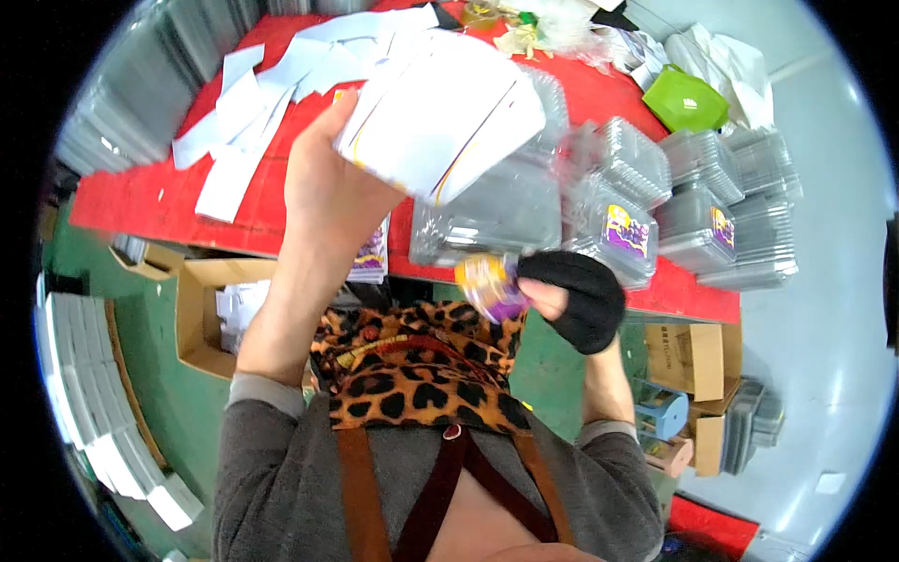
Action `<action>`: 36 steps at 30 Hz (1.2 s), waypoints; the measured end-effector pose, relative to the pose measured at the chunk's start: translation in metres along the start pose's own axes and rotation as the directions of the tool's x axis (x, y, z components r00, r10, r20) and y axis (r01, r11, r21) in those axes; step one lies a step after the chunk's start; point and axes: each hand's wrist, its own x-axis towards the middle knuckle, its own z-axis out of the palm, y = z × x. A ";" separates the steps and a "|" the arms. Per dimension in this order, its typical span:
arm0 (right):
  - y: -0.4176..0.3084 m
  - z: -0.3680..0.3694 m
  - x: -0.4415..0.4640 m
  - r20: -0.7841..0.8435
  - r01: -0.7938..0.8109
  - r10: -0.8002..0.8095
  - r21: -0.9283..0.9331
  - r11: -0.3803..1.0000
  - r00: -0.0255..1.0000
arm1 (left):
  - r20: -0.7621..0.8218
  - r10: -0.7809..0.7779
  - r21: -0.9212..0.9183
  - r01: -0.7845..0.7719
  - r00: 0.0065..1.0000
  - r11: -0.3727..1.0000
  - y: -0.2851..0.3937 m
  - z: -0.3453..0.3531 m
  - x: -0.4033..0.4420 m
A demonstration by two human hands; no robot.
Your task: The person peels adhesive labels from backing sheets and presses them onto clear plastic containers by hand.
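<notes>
My left hand (337, 178), bare, grips a fanned stack of white cards (431, 117) with purple and yellow edges, raised over the table. My right hand (581, 295) wears a black glove with the thumb bare. Pinched in it is a blurred purple and yellow printed card (492, 287), held just off the table's front edge. Between and beyond both hands lie clear plastic clamshell boxes (487, 215). To the right, a clear box stack carries a purple label (627, 231) on its top.
The red table (122, 201) bears white paper strips (234, 122), tall stacks of clear plastic trays (131, 103) at left, more clear boxes (702, 164) and a green bag (688, 98) at right. Below are cardboard boxes (192, 323) and a blue stool (663, 412).
</notes>
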 end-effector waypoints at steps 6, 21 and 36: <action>0.036 0.033 -0.002 -0.099 0.076 -0.124 -0.393 0.917 0.987 | -0.351 0.002 0.008 0.001 0.936 1.000 -0.002 0.020 0.008; 0.063 0.044 0.014 0.097 -0.162 0.187 -0.225 0.961 0.977 | -0.327 0.017 0.029 -0.008 0.945 1.000 -0.005 0.009 0.008; 0.036 0.037 0.019 0.254 -0.222 0.293 -0.274 0.936 0.922 | -0.386 -0.011 0.010 0.016 0.922 1.000 -0.005 0.011 0.003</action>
